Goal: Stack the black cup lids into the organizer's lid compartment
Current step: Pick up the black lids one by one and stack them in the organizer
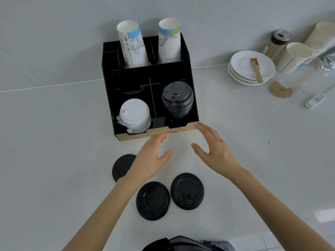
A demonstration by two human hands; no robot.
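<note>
**Three lids loose, both your hands empty**

Nearest you: three black lids (pixel 187 191) flat on the counter (pixel 54 151), tops up. Your left hand (pixel 148 158) and right hand (pixel 215 151) hover spread, holding nothing. Beyond, the organizer's (pixel 188 57) front-right compartment holds the lid stack (pixel 176 100), axis tilted.

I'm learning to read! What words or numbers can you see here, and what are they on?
None can be read for sure.
Left paper cups: drawings and tiny print, too small.
Right paper cups: a small word near the bottom, blurred.
Organizer front edge: red letters, cut off and blurred.
Black lid: raised marks, unreadable.
</note>
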